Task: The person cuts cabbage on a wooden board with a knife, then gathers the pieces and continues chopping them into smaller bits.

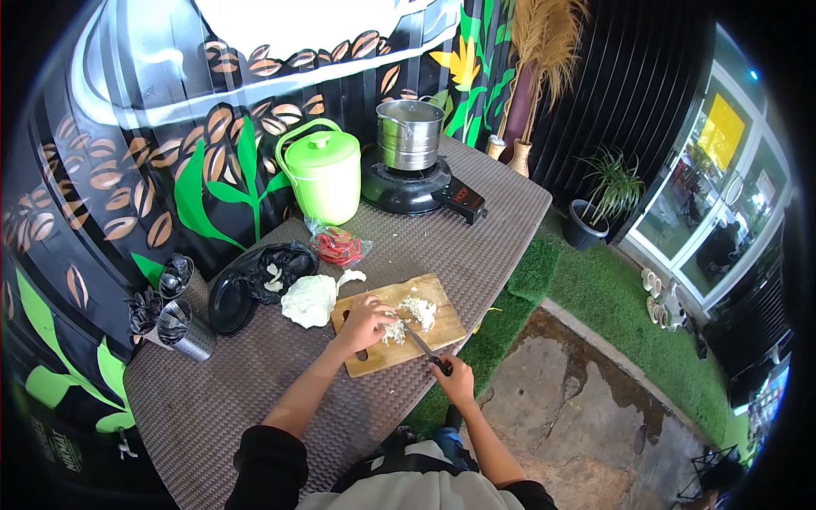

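My right hand (456, 381) grips the black handle of a knife (419, 342), its blade lying across the wooden cutting board (370, 365). My left hand (365, 323), fingers curled down, presses on pale cabbage pieces (393, 332) beside the blade. A heap of finely chopped cabbage (421, 313) lies on the far part of the board. Touching the board's left side is a larger piece of cabbage (308, 301), with a loose leaf (350, 277) near it.
Behind the board lie a bag of red chillies (338, 247) and a black plastic bag (287, 265). Black plates (229, 308) and metal cutlery holders (188, 332) stand left. A green lidded bucket (325, 177) and a pot (409, 136) on a stove (406, 189) stand farther back.
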Motion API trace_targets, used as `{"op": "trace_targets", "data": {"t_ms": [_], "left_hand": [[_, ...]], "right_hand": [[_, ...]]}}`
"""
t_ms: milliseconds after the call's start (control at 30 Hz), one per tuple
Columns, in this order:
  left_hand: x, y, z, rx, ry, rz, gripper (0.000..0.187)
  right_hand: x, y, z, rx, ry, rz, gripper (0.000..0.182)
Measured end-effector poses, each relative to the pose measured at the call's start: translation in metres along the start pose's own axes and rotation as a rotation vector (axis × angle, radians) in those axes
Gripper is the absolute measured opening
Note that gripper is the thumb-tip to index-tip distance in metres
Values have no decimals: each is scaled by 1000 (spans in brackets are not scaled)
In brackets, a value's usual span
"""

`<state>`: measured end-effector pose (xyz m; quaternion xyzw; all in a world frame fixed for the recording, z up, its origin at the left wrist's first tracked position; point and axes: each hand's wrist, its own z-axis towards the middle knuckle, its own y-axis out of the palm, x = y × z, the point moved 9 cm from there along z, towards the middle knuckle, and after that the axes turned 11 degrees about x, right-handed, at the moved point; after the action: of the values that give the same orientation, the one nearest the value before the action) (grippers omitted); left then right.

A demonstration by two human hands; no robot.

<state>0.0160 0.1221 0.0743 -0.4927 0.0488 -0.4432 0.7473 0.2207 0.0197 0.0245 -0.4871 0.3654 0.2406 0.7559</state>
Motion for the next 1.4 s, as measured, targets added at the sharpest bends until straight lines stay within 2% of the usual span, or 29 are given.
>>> {"op": "trace_targets", "data": {"t_ms": [33,100,133,200,300,433,500,533,600,633,700,933,1000,1100,1233,1300,1400], "left_hand": [[-5,1,1,-2,4,-3,34],[-5,16,0,-163,70,-47,56],[-7,15,3,-162,72,-51,56],[-6,25,2,-296,126,-30,67],[-4,45,-1,-379,154,-81,68],[5,57,4,-457,241,-73,64],[4,53,6,-448,220,-163,53],[2,53,7,-450,221,-165,53],[-6,54,6,-497,137,-215,39],[-6,53,6,-498,136,-215,39],[-11,48,5,-463,96,-201,32],[-22,47,-7,-313,-14,-184,29],[-31,40,-8,-147,-137,-203,27],[-33,35,-12,-44,-258,-156,29],[-17,24,-12,-11,-260,-73,42],[-7,16,-11,33,-192,18,50],[-3,9,-12,54,-143,-44,52]], "right_hand": [[1,4,-1,4,3,-2,28],[-3,4,0,60,17,79,29],[-8,4,0,62,18,75,29],[-12,2,-1,54,69,106,27],[-14,-1,-2,85,85,139,26],[-6,-4,-6,118,82,121,27],[4,-3,-10,135,106,102,29],[6,-4,-12,137,109,101,29],[8,-4,-14,130,110,82,29],[7,-5,-15,130,111,82,29],[10,-1,-17,82,148,75,34],[9,7,-17,75,100,91,32],[8,10,-16,46,118,102,31],[5,11,-13,58,94,129,31],[4,16,-8,77,69,142,30],[3,21,-6,63,83,146,29],[-5,25,-3,111,18,174,28]]}}
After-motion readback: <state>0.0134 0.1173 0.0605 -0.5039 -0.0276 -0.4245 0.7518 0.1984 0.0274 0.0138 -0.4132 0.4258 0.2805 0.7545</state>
